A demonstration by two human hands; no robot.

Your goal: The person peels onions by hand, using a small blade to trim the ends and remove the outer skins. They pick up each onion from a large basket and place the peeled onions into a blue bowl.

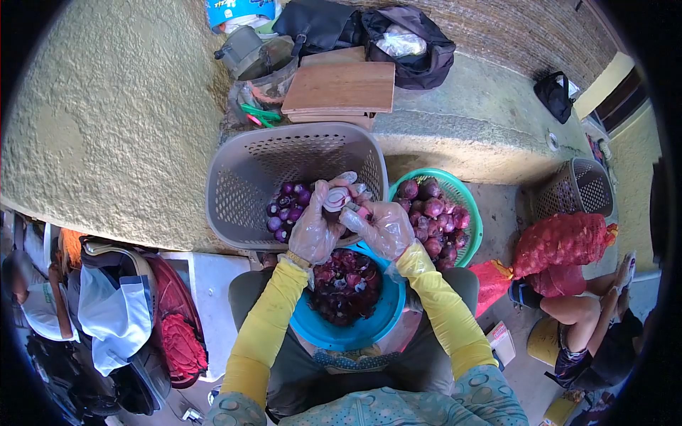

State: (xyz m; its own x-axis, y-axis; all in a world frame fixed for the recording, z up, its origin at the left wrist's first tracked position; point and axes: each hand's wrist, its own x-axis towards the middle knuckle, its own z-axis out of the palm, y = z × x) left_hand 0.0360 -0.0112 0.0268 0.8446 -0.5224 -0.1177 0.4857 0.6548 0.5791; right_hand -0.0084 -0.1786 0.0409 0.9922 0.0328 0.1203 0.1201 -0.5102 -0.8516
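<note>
In clear plastic gloves, both my hands meet above the gap between a grey basket and a blue basin. My left hand (315,231) is closed around an onion (336,199) whose pale, ringed cut face shows. My right hand (387,228) is closed at the onion's right side on what looks like a small knife (363,211), mostly hidden by the fingers. Peeled purple onions (290,202) lie in the grey perforated basket (234,138). Below my hands, the blue basin (312,332) holds onion skins (344,287). Unpeeled red onions (435,213) fill the green colander (477,213) on the right.
Behind the basket, wooden boards (341,86) and black bags (415,71) rest on a concrete ledge (469,117). To the right are a red mesh sack (561,245), another basket (593,184) and a seated person (590,319). A white box (217,298) stands left.
</note>
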